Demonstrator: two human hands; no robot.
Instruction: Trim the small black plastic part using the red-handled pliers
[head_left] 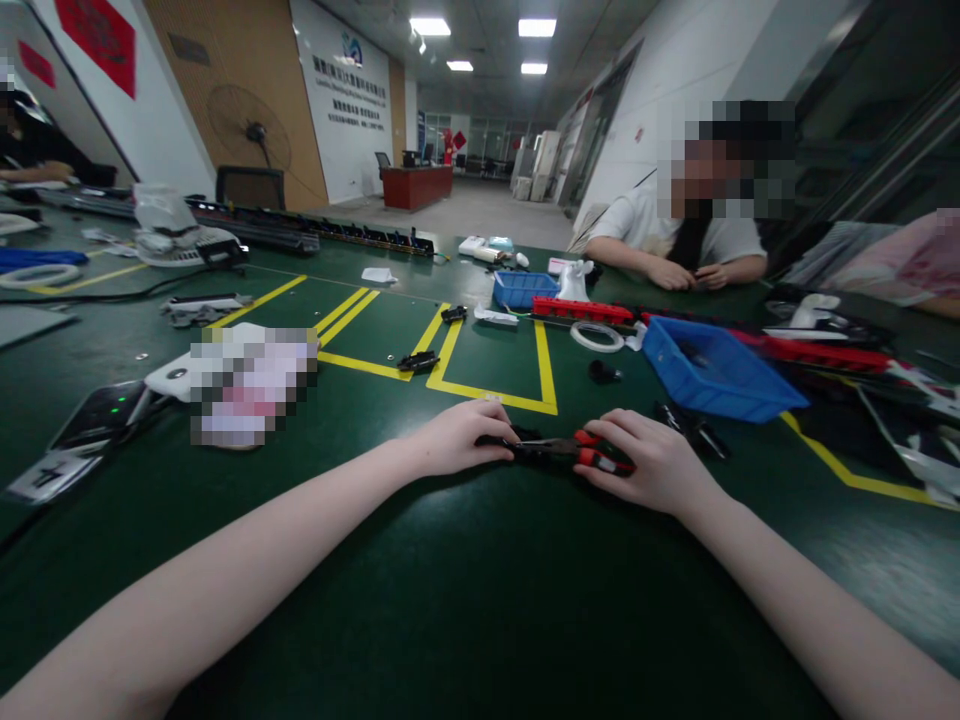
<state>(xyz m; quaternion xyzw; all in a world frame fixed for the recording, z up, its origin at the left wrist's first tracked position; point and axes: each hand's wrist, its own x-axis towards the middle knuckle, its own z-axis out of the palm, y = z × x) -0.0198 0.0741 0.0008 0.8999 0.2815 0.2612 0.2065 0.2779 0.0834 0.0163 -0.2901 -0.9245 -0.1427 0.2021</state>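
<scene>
My right hand [651, 462] is closed round the red-and-black handles of a pair of pliers [600, 456], whose metal jaws point left. Opposite it, my left hand [466, 440] pinches a small black part [529, 438] with thumb and fingertips. The plier jaws meet this part just above the green table; how firmly they bite on it cannot be made out. Its dark shape blends into the tabletop, and my fingers cover its left end. Beyond my hands, a small black piece [418, 361] lies near the yellow tape.
A blue bin [716, 375] stands right of my hands, with black parts [701, 432] before it. Farther back are a smaller blue bin [525, 289], a white ring [597, 336] and a red strip [583, 309]. A phone [255, 390] lies left. Across the table sits a person [675, 240].
</scene>
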